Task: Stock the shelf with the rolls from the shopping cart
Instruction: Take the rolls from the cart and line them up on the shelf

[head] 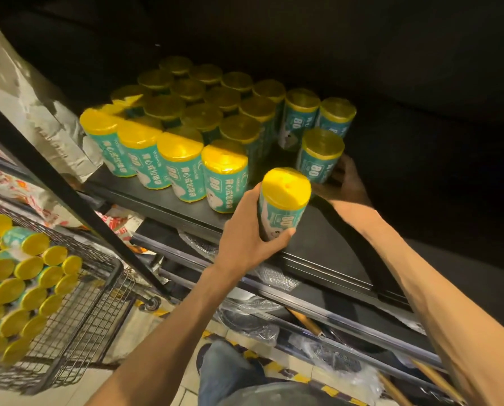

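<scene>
Several teal rolls with yellow tops (186,136) stand in rows on the black shelf (327,244). My left hand (245,232) grips one upright roll (284,197) at the shelf's front edge, just right of the front row. My right hand (347,180) reaches deeper onto the shelf and holds another upright roll (318,156) by its lower side, behind the first. The wire shopping cart (92,294) at lower left holds several more rolls (19,282) lying on their sides.
A black slanted shelf post (77,194) runs between cart and shelf. Wrapped packages (36,104) lie left of the rolls. Lower shelves hold plastic-wrapped goods (245,315) and wooden handles (306,320). The shelf's right part is dark and bare. My leg (227,373) shows below.
</scene>
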